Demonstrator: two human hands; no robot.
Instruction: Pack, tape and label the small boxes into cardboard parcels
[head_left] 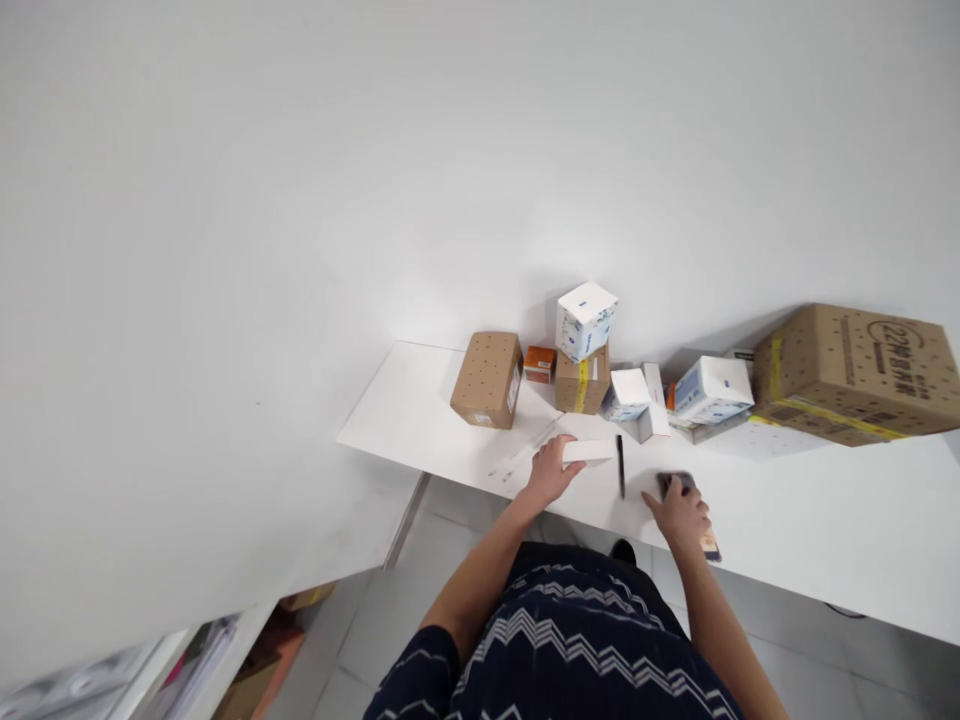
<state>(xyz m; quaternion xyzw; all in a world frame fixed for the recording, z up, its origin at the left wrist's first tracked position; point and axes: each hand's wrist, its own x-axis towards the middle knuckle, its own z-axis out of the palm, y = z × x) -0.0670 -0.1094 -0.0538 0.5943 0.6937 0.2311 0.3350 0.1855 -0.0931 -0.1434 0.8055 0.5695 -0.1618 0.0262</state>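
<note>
My left hand (551, 470) rests on the white table (405, 410) and grips the end of a small flat white box (589, 451). My right hand (681, 513) lies over a dark phone-like device (675, 483) near the table's front edge, fingers curled on it. A black pen (620, 465) lies between the two hands. Behind them stand a brown dotted carton (487, 379), a small orange box (539, 363) and a white printed box (585, 319) stacked on a brown taped carton (581, 385).
More white boxes (712, 389) and a large brown carton (851, 372) sit at the back right against the white wall. Shelving with papers (195, 660) is at the lower left. Grey floor tiles show under the table.
</note>
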